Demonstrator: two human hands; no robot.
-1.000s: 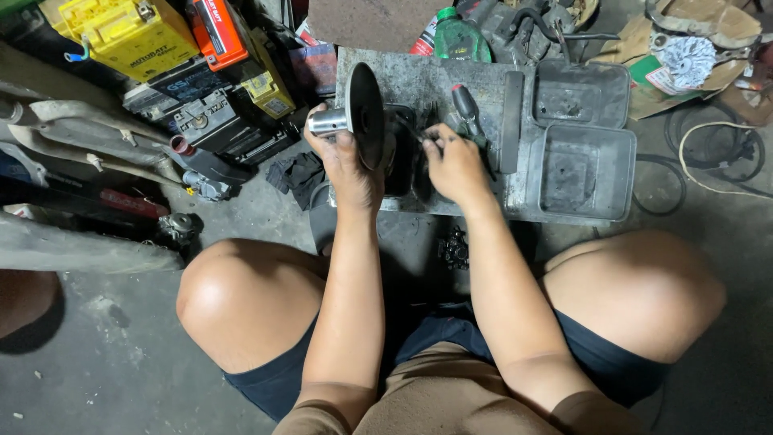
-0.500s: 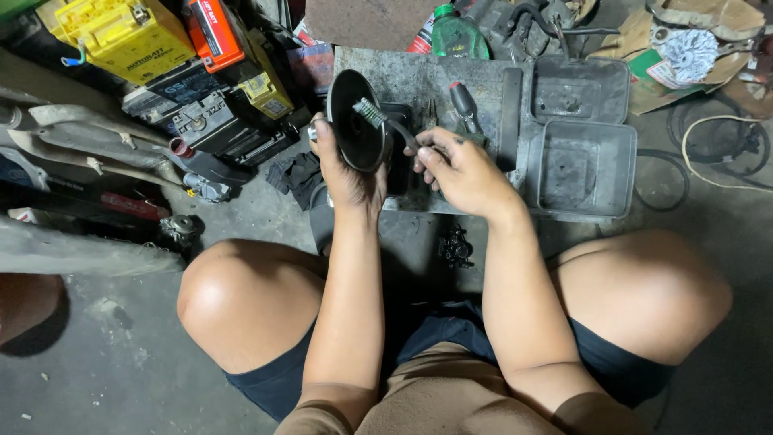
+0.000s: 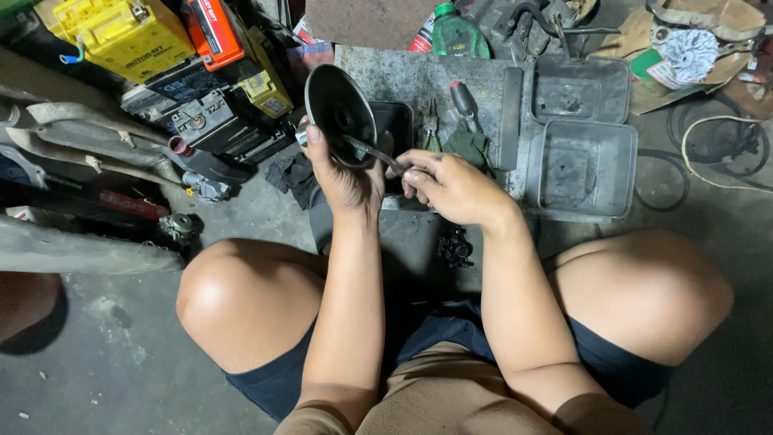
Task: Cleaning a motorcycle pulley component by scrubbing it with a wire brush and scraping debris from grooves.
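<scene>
My left hand (image 3: 345, 181) grips a dark round metal disc (image 3: 338, 111) with a hub in its middle, holding it up on edge with its cupped face toward me. My right hand (image 3: 451, 185) holds a thin brush-like tool (image 3: 369, 151) whose tip rests against the lower face of the disc. Both hands hover over a grey metal tray (image 3: 419, 80) on the floor between my knees.
Two grey rectangular tubs (image 3: 581, 165) stand at the right of the tray. Pliers (image 3: 429, 129) and a screwdriver (image 3: 465, 103) lie on it. Yellow and orange batteries (image 3: 121, 36) are stacked at the upper left, a green bottle (image 3: 456, 34) beyond. A small black part (image 3: 455, 248) lies near my legs.
My left hand has turned the disc from edge-on to face me and lifted it. My right hand has brought the tool up against its face.
</scene>
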